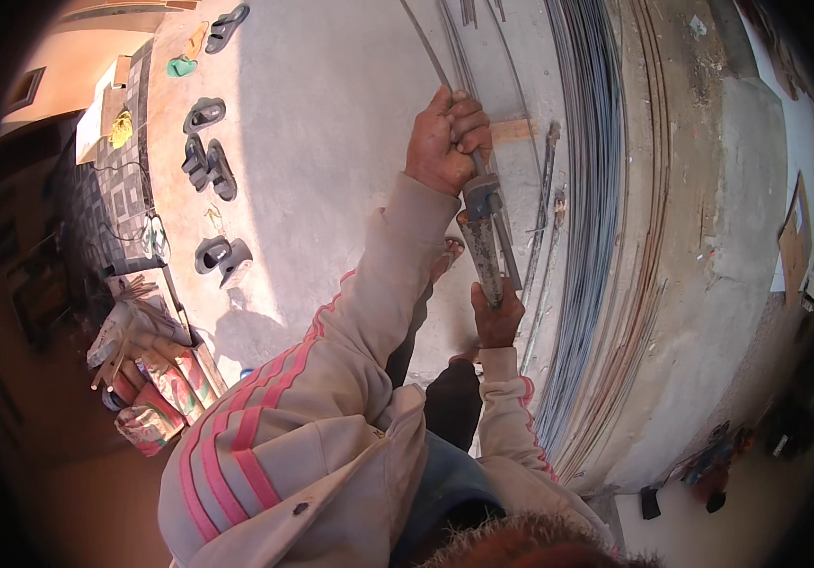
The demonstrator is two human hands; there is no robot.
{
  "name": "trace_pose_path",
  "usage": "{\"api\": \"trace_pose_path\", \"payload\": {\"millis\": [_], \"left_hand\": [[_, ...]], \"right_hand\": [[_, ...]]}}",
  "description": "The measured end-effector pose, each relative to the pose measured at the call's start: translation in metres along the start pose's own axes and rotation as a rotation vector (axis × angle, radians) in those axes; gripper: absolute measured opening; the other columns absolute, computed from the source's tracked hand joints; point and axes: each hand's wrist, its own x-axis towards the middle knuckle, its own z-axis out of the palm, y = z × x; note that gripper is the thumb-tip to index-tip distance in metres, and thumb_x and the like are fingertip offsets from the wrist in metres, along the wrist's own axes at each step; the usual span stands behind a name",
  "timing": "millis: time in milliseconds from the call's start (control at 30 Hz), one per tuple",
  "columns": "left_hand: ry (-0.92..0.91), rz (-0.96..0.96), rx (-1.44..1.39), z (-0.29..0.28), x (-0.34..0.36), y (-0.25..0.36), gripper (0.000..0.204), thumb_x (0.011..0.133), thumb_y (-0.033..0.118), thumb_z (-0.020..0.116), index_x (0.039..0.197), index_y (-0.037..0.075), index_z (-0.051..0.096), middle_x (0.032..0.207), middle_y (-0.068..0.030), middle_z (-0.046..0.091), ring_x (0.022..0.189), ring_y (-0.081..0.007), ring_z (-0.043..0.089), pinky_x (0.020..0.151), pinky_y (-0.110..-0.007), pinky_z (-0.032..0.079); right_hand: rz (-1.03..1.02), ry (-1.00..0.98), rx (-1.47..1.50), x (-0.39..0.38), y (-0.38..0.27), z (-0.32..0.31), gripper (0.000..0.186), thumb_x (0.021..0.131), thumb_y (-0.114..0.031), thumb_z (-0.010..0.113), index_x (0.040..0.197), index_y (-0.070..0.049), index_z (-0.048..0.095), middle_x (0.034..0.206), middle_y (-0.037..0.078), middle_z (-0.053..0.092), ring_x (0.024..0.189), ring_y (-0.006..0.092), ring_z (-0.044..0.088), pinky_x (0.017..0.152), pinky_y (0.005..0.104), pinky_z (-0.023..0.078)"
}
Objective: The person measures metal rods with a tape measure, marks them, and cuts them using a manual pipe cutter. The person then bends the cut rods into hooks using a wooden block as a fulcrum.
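Note:
My left hand (450, 137) is closed in a fist around a thin metal rod (480, 165). Just below that fist, the rod meets the grey, round upper end of a worn metal tool (479, 248), whose scuffed body narrows downward. A straight grey bar (508, 248) runs along its right side. Wrapped about the narrow lower end is my right hand (497, 317), its fingers partly hidden. Which exact kind of tool this is, I cannot make out. More thin rods (454, 47) stretch away on the ground beyond my left hand.
A long bundle of steel rods (596, 208) lies to the right, with brown rods (658, 142) beside it. Dark sandals (208, 166) sit at the left on the concrete floor (331, 114). Filled bags (156, 379) stand farther left. A wooden piece (516, 131) lies behind the tool.

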Motion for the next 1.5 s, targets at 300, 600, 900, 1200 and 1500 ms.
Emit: {"api": "trace_pose_path", "payload": {"millis": [300,600,900,1200,1500], "left_hand": [[0.007,-0.001,0.198,-0.039,-0.002,0.008,0.032,0.107,0.036,0.046,0.095,0.008,0.053,0.068,0.0049,0.04,0.053,-0.0067,0.035,0.042,-0.022,0.027],[0.181,0.061,0.362,-0.039,0.004,-0.006,0.031,0.106,0.035,0.047,0.091,0.009,0.052,0.068,0.0047,0.04,0.052,-0.0072,0.033,0.041,-0.022,0.025],[0.261,0.08,0.457,-0.043,0.011,-0.011,0.033,0.107,0.032,0.043,0.084,0.009,0.046,0.065,0.0047,0.037,0.05,-0.0074,0.029,0.04,-0.023,0.023],[0.226,0.037,0.378,-0.058,0.011,-0.01,0.033,0.108,0.031,0.042,0.085,0.007,0.047,0.064,0.0044,0.036,0.051,-0.0073,0.03,0.041,-0.022,0.024],[0.197,0.013,0.38,-0.075,-0.008,-0.026,0.034,0.108,0.038,0.041,0.093,0.009,0.051,0.068,0.0041,0.04,0.055,-0.0063,0.035,0.048,-0.022,0.031]], "right_hand": [[0.07,-0.029,-0.083,-0.023,0.019,-0.001,0.028,0.081,-0.027,0.078,0.086,-0.005,0.062,0.073,0.017,0.067,0.067,0.035,0.069,0.061,0.0416,0.053],[0.151,-0.035,-0.024,-0.029,0.03,0.019,0.026,0.084,-0.025,0.077,0.088,-0.005,0.061,0.074,0.017,0.067,0.066,0.0323,0.069,0.061,0.0399,0.052],[0.103,0.0,0.005,-0.023,0.05,0.014,0.027,0.084,-0.029,0.076,0.087,-0.007,0.061,0.071,0.016,0.066,0.067,0.036,0.068,0.06,0.0418,0.052],[0.127,-0.067,0.106,-0.024,0.07,0.003,0.026,0.084,-0.028,0.076,0.088,-0.008,0.059,0.073,0.015,0.066,0.067,0.0366,0.066,0.06,0.042,0.051],[0.202,-0.084,0.17,-0.032,0.096,0.016,0.024,0.085,-0.023,0.075,0.09,-0.005,0.059,0.071,0.015,0.064,0.063,0.0301,0.064,0.06,0.0401,0.049]]}}
